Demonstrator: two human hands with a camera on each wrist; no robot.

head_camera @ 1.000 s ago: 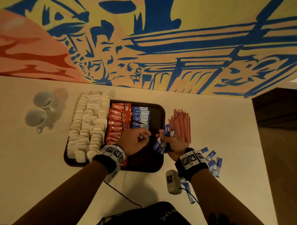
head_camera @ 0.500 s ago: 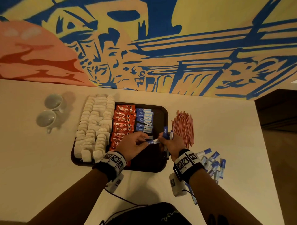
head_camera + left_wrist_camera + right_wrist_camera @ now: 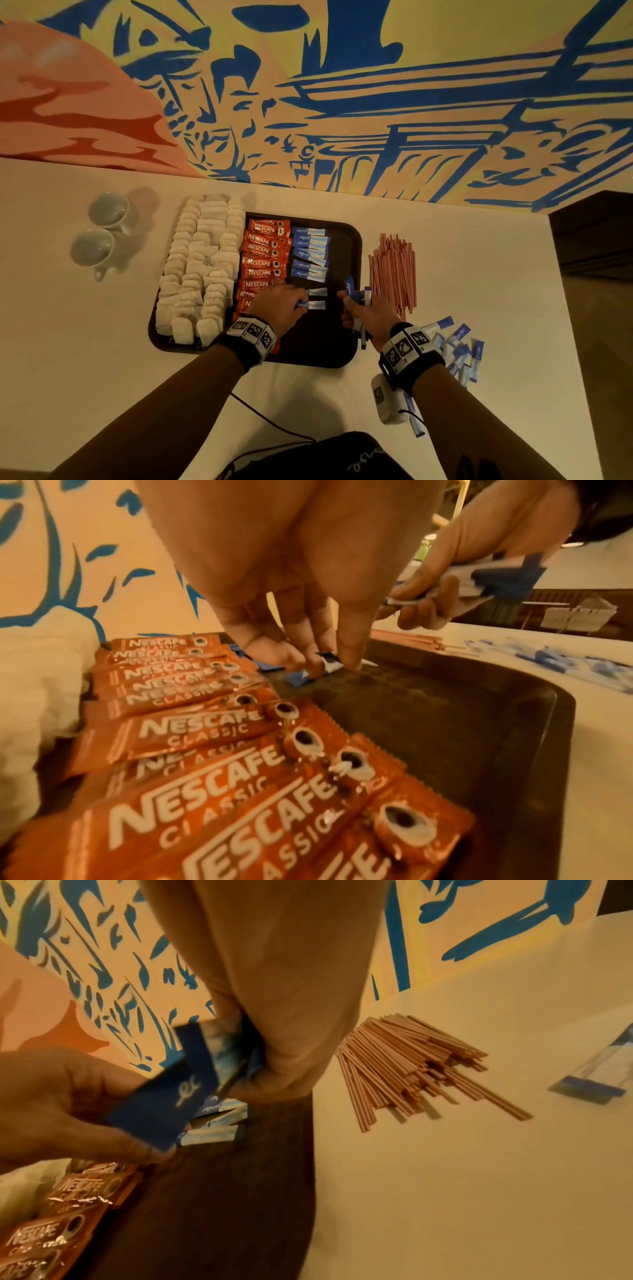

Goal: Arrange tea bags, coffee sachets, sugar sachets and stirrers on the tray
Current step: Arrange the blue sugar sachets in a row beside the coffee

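Observation:
A dark tray [image 3: 342, 356] holds white tea bags [image 3: 202, 267] on its left, red Nescafé coffee sachets [image 3: 263, 253] beside them, then a column of blue sugar sachets [image 3: 310, 253]. My left hand [image 3: 301, 303] pinches one sugar sachet [image 3: 330, 665] against the tray floor just below that column. My right hand [image 3: 356, 303] hovers over the tray's right side and grips a bundle of blue sugar sachets [image 3: 178, 1096]. Pink stirrers [image 3: 394, 270] lie heaped on the table right of the tray.
Several loose blue sachets [image 3: 459, 346] lie on the table by my right wrist. Two cups [image 3: 102, 226] stand left of the tray. A painted wall runs along the far edge. A white device [image 3: 387, 401] and a cable lie near the front edge.
My left hand drew one sachet from the right hand's bundle and brought it down onto the tray below the blue column. The two hands have moved apart.

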